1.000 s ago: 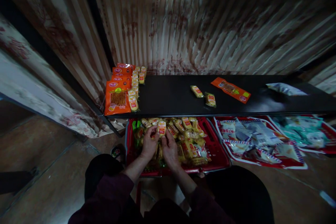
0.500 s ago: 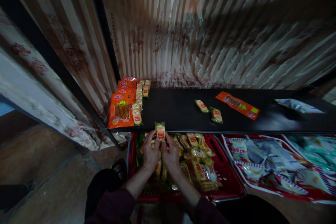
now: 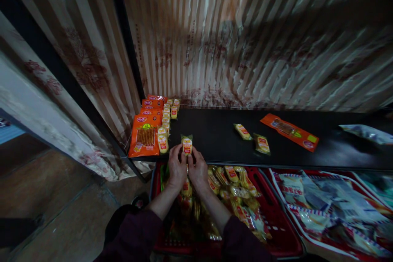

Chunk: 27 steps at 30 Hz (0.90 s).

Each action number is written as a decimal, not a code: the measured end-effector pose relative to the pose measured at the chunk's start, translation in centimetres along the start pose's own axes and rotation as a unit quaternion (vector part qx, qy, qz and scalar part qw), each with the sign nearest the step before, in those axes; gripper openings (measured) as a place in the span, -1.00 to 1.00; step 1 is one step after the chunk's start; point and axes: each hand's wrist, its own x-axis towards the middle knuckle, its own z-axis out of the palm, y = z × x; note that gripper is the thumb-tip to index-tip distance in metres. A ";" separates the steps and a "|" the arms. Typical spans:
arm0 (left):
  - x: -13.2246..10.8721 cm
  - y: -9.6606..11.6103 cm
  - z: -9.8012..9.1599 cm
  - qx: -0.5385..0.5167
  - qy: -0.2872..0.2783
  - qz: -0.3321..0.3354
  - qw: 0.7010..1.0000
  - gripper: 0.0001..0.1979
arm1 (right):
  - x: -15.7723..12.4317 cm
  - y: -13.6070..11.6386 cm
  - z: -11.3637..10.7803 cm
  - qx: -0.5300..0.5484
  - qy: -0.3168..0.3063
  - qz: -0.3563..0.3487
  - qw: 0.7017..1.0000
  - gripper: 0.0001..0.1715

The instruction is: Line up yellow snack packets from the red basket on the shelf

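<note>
Both hands pinch one small yellow snack packet (image 3: 186, 145) and hold it upright at the front edge of the black shelf (image 3: 221, 135). My left hand (image 3: 177, 168) grips its left side, my right hand (image 3: 198, 170) its right side. Just to the left, a row of the same yellow packets (image 3: 163, 133) runs back along the shelf beside stacked orange packs (image 3: 145, 139). Below my hands a red basket (image 3: 282, 229) holds several more yellow packets (image 3: 236, 188).
Two loose yellow packets (image 3: 251, 137) and one orange pack (image 3: 290, 132) lie further right on the shelf, with a clear bag (image 3: 367, 133) at the far right. A second red tray (image 3: 337, 213) of white-wrapped goods sits at lower right. Striped wallpaper stands behind.
Both hands lifted one yellow packet out of the basket and carried it up and forward to the shelf's front edge. The view tilted upward.
</note>
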 end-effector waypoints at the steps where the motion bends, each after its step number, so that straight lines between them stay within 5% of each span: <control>1: 0.4 0.0 0.1 0.004 0.002 0.000 1.000 -0.68 | 0.4 -0.1 0.2 0.003 0.000 -0.004 1.000 -0.56; 15: 5.0 1.3 1.6 -0.018 -0.011 -0.102 0.995 -0.63 | 5.8 0.3 2.6 0.017 -0.002 -0.001 1.000 -0.57; 27: 9.1 1.0 3.2 0.007 -0.013 -0.099 0.995 -0.58 | 10.2 0.5 4.5 0.030 -0.017 0.007 0.999 -0.57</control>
